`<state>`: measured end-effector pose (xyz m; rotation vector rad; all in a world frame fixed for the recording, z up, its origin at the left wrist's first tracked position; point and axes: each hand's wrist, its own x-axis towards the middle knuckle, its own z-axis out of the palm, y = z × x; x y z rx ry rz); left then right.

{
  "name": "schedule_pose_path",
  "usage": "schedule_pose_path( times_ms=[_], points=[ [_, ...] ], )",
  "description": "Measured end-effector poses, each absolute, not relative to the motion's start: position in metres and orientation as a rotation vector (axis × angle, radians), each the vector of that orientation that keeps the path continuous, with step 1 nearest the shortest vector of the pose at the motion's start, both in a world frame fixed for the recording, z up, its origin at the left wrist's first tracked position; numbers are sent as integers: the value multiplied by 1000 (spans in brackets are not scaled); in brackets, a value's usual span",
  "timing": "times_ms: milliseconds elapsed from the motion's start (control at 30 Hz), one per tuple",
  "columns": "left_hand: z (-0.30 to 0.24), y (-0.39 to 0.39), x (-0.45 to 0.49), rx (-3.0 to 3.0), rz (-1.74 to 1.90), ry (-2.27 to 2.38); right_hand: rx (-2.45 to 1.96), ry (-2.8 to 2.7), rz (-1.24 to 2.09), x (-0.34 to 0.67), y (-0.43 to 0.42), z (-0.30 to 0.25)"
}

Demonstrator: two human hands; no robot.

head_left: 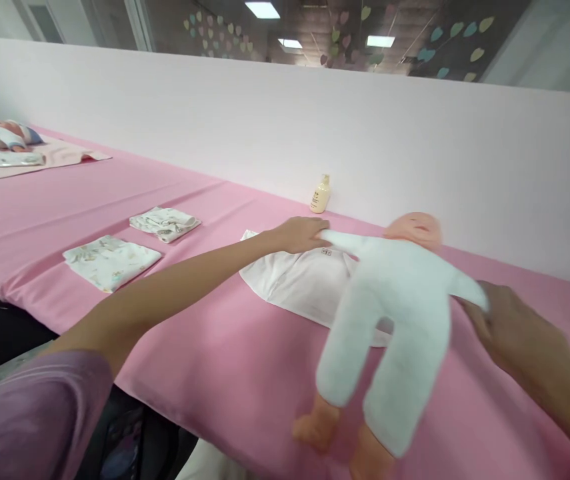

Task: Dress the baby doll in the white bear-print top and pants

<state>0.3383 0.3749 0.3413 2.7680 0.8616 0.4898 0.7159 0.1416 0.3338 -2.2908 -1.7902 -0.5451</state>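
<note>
A baby doll (395, 307) in a pale white body suit lies face up on the pink table cover (225, 333), its bare feet hanging past the front edge. My left hand (297, 235) is closed on the end of the doll's left-side arm. My right hand (509, 320) grips the tip of the doll's other arm at the right. Under the doll's upper body lies a flat white garment (297, 280) with a small label at its collar.
A small cream pump bottle (320, 194) stands by the white wall behind the doll. Two folded patterned cloths (111, 262) (165, 223) lie to the left. Far left, another doll (2, 135) rests on a pink mat (59, 155).
</note>
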Motion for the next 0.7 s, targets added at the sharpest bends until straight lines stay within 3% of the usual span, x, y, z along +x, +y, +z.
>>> schedule_pose_path(
  times_ms=[133,300,700],
  points=[
    [324,388,274,2649,397,1092,-2203,-1936,-304,677,205,311],
    [292,404,230,2605,376,1178,-2112,-2075,-279,643,246,278],
    [275,413,239,2561,429,1134,-2110,-2156,-240,662,256,261]
  ],
)
